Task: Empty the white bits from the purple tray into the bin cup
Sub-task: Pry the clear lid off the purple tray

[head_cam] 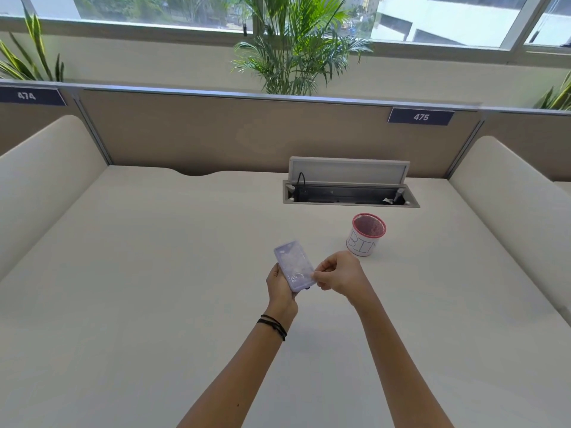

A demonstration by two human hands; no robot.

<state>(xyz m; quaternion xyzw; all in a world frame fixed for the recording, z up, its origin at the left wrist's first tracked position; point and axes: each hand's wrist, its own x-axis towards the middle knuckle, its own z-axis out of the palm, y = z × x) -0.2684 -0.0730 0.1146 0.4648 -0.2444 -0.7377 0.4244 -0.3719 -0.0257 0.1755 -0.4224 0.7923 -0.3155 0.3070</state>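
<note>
Just below the centre of the frame, the left hand (281,285) cradles a small rectangular purple plastic tray (293,265) from beneath and along its left edge, its grip closed around it. The tray is lifted off the pale cream bench (154,273) and tilted, and pale white bits (292,262) show faintly inside it. The right hand (340,278) pinches the tray's lower right edge between thumb and fingertips, so its grip is also closed on the tray. To the upper right of the hands, near but apart, stands an upright white cup with a pink mesh rim lettered "BIN" (366,234). Behind it lies an open cable hatch (349,193).
</note>
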